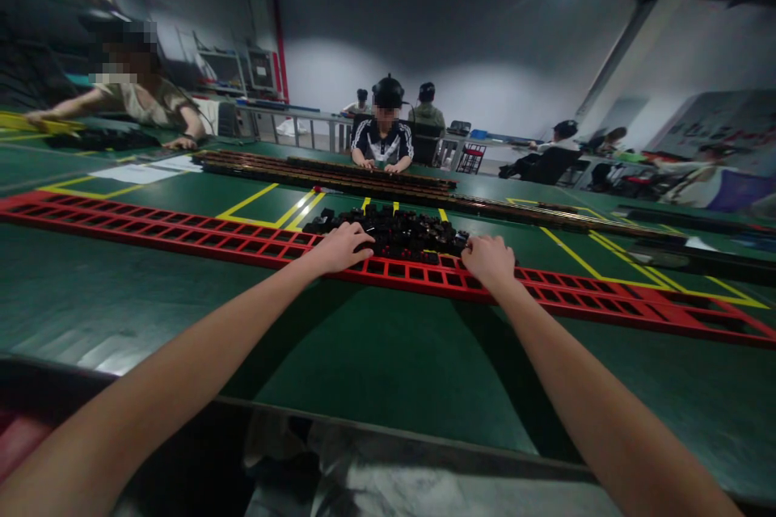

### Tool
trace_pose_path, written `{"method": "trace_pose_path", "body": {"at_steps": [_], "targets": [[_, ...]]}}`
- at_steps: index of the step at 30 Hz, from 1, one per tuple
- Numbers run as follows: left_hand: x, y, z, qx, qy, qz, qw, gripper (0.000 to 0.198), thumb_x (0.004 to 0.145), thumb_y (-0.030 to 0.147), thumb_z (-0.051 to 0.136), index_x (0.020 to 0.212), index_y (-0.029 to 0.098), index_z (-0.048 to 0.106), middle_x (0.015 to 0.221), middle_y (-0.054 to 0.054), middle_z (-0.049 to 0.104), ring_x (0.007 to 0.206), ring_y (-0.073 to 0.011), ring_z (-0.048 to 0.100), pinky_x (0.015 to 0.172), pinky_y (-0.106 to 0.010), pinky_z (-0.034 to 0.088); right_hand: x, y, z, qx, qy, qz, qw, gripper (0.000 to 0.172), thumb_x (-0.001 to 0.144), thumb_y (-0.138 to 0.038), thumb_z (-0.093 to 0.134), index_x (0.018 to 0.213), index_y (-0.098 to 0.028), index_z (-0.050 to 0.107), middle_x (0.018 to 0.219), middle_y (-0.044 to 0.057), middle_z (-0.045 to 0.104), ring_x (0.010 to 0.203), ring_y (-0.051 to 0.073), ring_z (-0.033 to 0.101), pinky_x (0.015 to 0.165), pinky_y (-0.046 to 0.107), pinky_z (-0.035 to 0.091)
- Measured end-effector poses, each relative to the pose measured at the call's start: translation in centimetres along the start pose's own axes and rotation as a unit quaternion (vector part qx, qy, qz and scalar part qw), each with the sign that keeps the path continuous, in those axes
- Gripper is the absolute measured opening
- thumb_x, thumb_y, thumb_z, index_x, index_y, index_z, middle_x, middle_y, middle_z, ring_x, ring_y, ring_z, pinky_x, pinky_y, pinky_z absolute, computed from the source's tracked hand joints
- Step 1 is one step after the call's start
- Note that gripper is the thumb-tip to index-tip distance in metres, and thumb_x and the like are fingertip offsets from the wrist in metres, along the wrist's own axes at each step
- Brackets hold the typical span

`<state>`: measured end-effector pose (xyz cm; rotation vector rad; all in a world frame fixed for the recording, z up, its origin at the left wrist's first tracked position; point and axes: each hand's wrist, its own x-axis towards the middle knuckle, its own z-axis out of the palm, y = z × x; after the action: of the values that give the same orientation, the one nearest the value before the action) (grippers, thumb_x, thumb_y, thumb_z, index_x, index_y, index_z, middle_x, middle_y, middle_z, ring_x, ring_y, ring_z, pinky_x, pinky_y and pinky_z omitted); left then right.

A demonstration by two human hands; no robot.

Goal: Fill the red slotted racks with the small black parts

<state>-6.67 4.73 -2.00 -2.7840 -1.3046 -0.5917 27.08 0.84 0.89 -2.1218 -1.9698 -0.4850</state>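
Note:
A heap of small black parts (400, 231) lies on and behind a long red lattice frame (418, 271), too dark to make out piece by piece. My left hand (344, 247) rests at the heap's left end, over the frame, with thumb and fingers apart. Dark parts show beside its fingertips. At the right end of the heap is my right hand (490, 258), its fingers curled and thumb close to them. Whatever those fingers hold, if anything, is too small to tell. The frame runs across the whole table beneath both hands.
Long dark strips (339, 174) lie across the green table (388, 363) beyond the heap. Yellow tape lines (248, 202) mark its surface. White papers (142, 171) lie at left. One person (383, 137) sits opposite; another person (145, 97) leans over the table at left.

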Motion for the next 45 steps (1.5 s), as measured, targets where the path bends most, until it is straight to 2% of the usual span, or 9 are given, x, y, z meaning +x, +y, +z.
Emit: {"method": "trace_pose_path", "body": {"at_steps": [5, 10, 15, 21, 28, 32, 36, 41, 45], "targets": [[0.0, 0.1, -0.1, 0.000, 0.000, 0.005, 1.000, 0.040, 0.098, 0.045, 0.048, 0.126, 0.022, 0.065, 0.118, -0.011, 0.058, 0.108, -0.0270, 0.053, 0.098, -0.045, 0.042, 0.2, 0.1, 0.7, -0.009, 0.015, -0.027, 0.999, 0.031, 0.091, -0.024, 0.044, 0.099, -0.015, 0.073, 0.109, 0.021, 0.070, 0.107, 0.036, 0.059, 0.088, 0.051, 0.048], [0.0, 0.3, -0.3, 0.003, -0.004, 0.004, 1.000, 0.040, 0.098, 0.044, 0.049, 0.127, 0.021, 0.065, 0.119, -0.011, 0.058, 0.108, -0.0275, 0.053, 0.098, -0.044, 0.043, 0.4, -0.2, 1.0, 0.025, -0.010, -0.045, 0.999, 0.037, 0.093, -0.029, 0.043, 0.118, -0.015, 0.068, 0.119, 0.020, 0.068, 0.112, 0.039, 0.057, 0.092, 0.059, 0.045], [0.0, 0.1, -0.1, 0.002, 0.001, 0.003, 1.000, 0.040, 0.098, 0.045, 0.048, 0.127, 0.022, 0.065, 0.119, -0.011, 0.057, 0.109, -0.0273, 0.053, 0.098, -0.044, 0.043, 0.8, 0.0, 1.8, 0.065, -0.028, -0.088, 0.994, 0.044, 0.097, -0.027, 0.037, 0.132, -0.021, 0.062, 0.133, 0.016, 0.063, 0.119, 0.037, 0.053, 0.099, 0.066, 0.038], [0.0, 0.1, -0.1, -0.001, -0.006, 0.002, 1.000, 0.041, 0.098, 0.045, 0.049, 0.128, 0.021, 0.065, 0.120, -0.011, 0.057, 0.109, -0.0274, 0.053, 0.098, -0.044, 0.042, 1.0, 0.1, 2.1, 0.061, -0.036, -0.089, 0.994, 0.042, 0.099, -0.032, 0.037, 0.128, -0.026, 0.067, 0.126, 0.017, 0.059, 0.121, 0.037, 0.050, 0.102, 0.064, 0.035], [0.0, 0.1, -0.2, 0.006, -0.007, 0.005, 1.000, 0.041, 0.098, 0.045, 0.048, 0.128, 0.020, 0.064, 0.119, -0.011, 0.057, 0.110, -0.0268, 0.053, 0.098, -0.043, 0.043, 0.8, -0.1, 1.8, 0.049, -0.033, -0.090, 0.994, 0.040, 0.098, -0.030, 0.037, 0.122, -0.022, 0.069, 0.125, 0.016, 0.057, 0.118, 0.032, 0.052, 0.103, 0.057, 0.036], [0.1, -0.1, 0.0, 0.010, -0.003, 0.007, 1.000, 0.041, 0.098, 0.045, 0.048, 0.127, 0.022, 0.065, 0.120, -0.011, 0.058, 0.109, -0.0262, 0.054, 0.099, -0.042, 0.043, 1.1, 0.1, 2.4, 0.059, -0.041, -0.084, 0.994, 0.043, 0.099, -0.031, 0.033, 0.120, -0.025, 0.070, 0.130, 0.014, 0.058, 0.121, 0.032, 0.049, 0.108, 0.065, 0.026], [0.1, -0.1, -0.1, 0.010, -0.007, 0.005, 1.000, 0.041, 0.098, 0.045, 0.048, 0.128, 0.021, 0.065, 0.121, -0.011, 0.057, 0.110, -0.0265, 0.054, 0.099, -0.042, 0.043, 1.4, 0.4, 2.9, 0.067, -0.073, -0.072, 0.992, 0.043, 0.099, -0.033, 0.033, 0.114, -0.031, 0.073, 0.128, 0.012, 0.061, 0.123, 0.035, 0.047, 0.106, 0.076, 0.018], [0.1, -0.1, -0.1, 0.010, -0.007, 0.007, 1.000, 0.042, 0.098, 0.045, 0.048, 0.128, 0.020, 0.064, 0.121, -0.011, 0.057, 0.109, -0.0264, 0.053, 0.099, -0.042, 0.043, 1.4, 0.5, 3.1, 0.089, -0.029, -0.077, 0.993, 0.039, 0.097, -0.032, 0.038, 0.113, -0.025, 0.073, 0.125, 0.015, 0.059, 0.119, 0.035, 0.051, 0.107, 0.074, 0.022], [0.1, -0.2, 0.0, 0.009, -0.002, 0.010, 1.000, 0.042, 0.098, 0.046, 0.048, 0.127, 0.021, 0.065, 0.120, -0.011, 0.058, 0.109, -0.0262, 0.053, 0.099, -0.041, 0.043, 1.3, 0.6, 3.2, 0.132, 0.024, -0.095, 0.986, 0.032, 0.091, -0.025, 0.045, 0.108, -0.018, 0.072, 0.122, 0.016, 0.058, 0.117, 0.033, 0.054, 0.106, 0.064, 0.035]]}}
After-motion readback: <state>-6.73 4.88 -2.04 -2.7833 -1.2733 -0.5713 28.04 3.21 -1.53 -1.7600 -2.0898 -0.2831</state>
